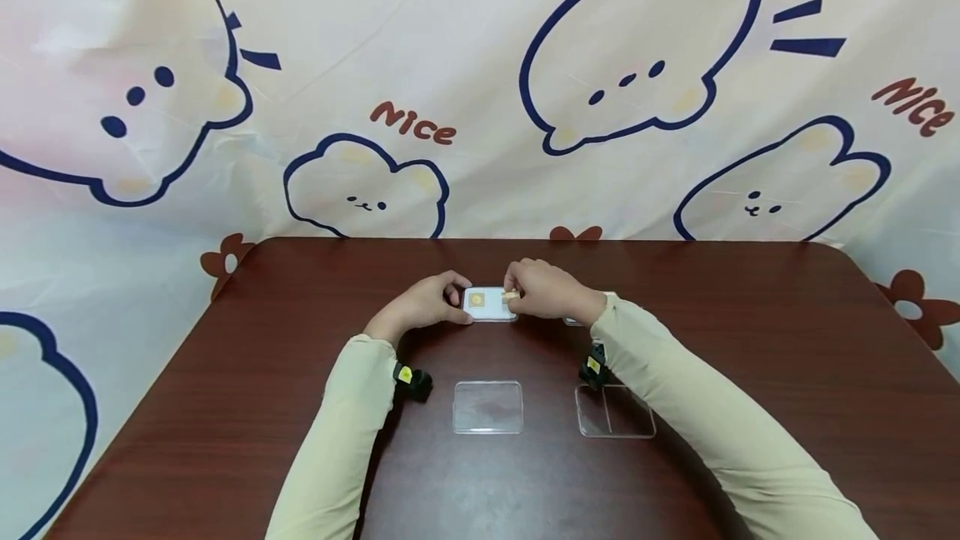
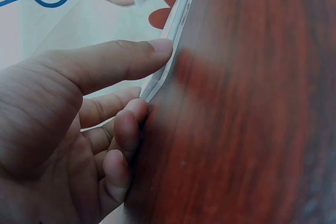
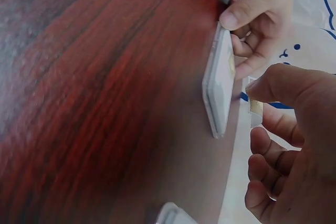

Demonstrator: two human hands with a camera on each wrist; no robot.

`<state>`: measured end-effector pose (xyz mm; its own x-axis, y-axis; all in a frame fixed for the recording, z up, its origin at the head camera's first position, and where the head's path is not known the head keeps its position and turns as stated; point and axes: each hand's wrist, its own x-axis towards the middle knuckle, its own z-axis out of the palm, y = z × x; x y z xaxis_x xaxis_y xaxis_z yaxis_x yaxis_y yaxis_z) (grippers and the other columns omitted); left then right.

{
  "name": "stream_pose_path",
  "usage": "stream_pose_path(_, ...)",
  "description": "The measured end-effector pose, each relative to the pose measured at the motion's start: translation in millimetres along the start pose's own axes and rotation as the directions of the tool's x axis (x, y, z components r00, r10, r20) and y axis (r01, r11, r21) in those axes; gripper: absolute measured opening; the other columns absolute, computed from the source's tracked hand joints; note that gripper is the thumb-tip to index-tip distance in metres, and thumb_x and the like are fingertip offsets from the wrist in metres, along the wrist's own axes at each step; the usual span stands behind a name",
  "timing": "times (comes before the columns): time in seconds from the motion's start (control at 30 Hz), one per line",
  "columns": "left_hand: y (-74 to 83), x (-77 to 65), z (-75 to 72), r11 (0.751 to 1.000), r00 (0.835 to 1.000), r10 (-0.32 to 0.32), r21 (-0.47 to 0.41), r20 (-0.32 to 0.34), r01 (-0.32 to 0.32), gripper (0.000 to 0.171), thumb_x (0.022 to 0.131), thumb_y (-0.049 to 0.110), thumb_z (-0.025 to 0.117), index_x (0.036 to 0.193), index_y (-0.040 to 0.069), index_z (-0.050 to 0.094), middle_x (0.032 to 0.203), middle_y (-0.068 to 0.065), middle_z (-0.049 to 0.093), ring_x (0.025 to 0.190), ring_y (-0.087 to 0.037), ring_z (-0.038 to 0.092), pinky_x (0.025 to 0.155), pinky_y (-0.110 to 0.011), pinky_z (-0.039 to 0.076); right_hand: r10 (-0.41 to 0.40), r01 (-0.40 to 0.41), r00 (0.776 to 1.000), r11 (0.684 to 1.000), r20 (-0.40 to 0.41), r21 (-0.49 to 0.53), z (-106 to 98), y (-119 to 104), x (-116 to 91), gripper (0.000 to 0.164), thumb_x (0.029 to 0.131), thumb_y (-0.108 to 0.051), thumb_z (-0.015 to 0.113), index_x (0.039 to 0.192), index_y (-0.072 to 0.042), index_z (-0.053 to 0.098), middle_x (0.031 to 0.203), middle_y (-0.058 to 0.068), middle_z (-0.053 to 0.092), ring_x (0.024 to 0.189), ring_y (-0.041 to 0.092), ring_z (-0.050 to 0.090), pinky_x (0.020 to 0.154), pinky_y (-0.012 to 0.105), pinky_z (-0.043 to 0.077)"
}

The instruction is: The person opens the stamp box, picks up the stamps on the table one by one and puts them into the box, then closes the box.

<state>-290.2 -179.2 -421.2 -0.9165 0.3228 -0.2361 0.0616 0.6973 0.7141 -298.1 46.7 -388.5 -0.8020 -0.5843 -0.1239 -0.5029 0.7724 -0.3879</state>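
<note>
A flat white case with a clear rim lies near the table's far edge, a small gold square showing on its left part. My left hand holds it by the left end, thumb on the near edge and fingers round the far side. Over the case's right end, my right hand pinches a small clear sleeve with something gold inside, between thumb and forefinger. In the right wrist view the sleeve appears apart from the case, and the other fingers are curled loosely.
On the dark wooden table, a clear rectangular lid lies in front of my hands. A clear divided lid is partly under my right forearm. Another white case sits by my right wrist. A printed cloth hangs behind.
</note>
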Motion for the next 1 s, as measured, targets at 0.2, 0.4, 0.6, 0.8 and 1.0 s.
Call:
stream_pose_path(0.2,1.7,-1.0,1.5,1.000,1.000,0.004,0.001,0.011,-0.004,0.055,0.079,0.021,0.079,0.127,0.010,0.054,0.092,-0.006,0.052,0.082,-0.019,0.047,0.070,-0.028,0.038,-0.009,0.009,1.000,1.000,0.000,-0.009,6,-1,5,0.017,0.088,-0.020,0.062,0.100,-0.008,0.059,0.095,0.006,0.058,0.081,0.018,0.049,0.070,0.029,0.041)
stream_pose_path(0.4,1.5,-0.6,2.6,1.000,1.000,0.005,0.005,0.010,-0.005,0.055,0.079,0.021,0.080,0.126,0.010,0.054,0.092,-0.005,0.052,0.081,-0.019,0.047,0.070,-0.028,0.038,0.002,-0.002,1.000,1.000,0.000,0.006,10,1,7,0.017,0.088,-0.019,0.061,0.101,-0.008,0.059,0.094,0.006,0.058,0.082,0.018,0.049,0.070,0.030,0.040)
stream_pose_path(0.6,0.7,-0.6,3.3,1.000,1.000,0.002,0.010,0.011,-0.002,0.055,0.079,0.021,0.079,0.127,0.011,0.054,0.092,-0.005,0.052,0.081,-0.018,0.048,0.071,-0.028,0.038,0.007,-0.007,1.000,1.000,0.007,0.011,13,4,9,0.018,0.089,-0.019,0.061,0.102,-0.007,0.059,0.095,0.006,0.059,0.085,0.018,0.050,0.074,0.031,0.042)
stream_pose_path(0.8,0.5,-1.1,0.7,1.000,1.000,-0.001,0.014,0.015,0.001,0.056,0.080,0.022,0.079,0.128,0.011,0.053,0.093,-0.006,0.053,0.083,-0.019,0.048,0.071,-0.028,0.038,0.009,-0.009,1.000,1.000,0.011,0.005,14,3,10,0.022,0.091,-0.021,0.062,0.108,-0.007,0.060,0.103,0.009,0.060,0.089,0.019,0.051,0.078,0.033,0.044)
stream_pose_path(1.0,0.2,-1.2,-2.3,1.000,1.000,0.000,0.014,0.014,0.000,0.055,0.080,0.022,0.079,0.128,0.011,0.054,0.093,-0.006,0.053,0.084,-0.019,0.049,0.072,-0.028,0.039,0.019,-0.020,1.000,0.999,0.024,0.026,15,1,11,0.027,0.093,-0.023,0.061,0.114,-0.006,0.059,0.108,0.010,0.059,0.088,0.019,0.052,0.078,0.032,0.044)
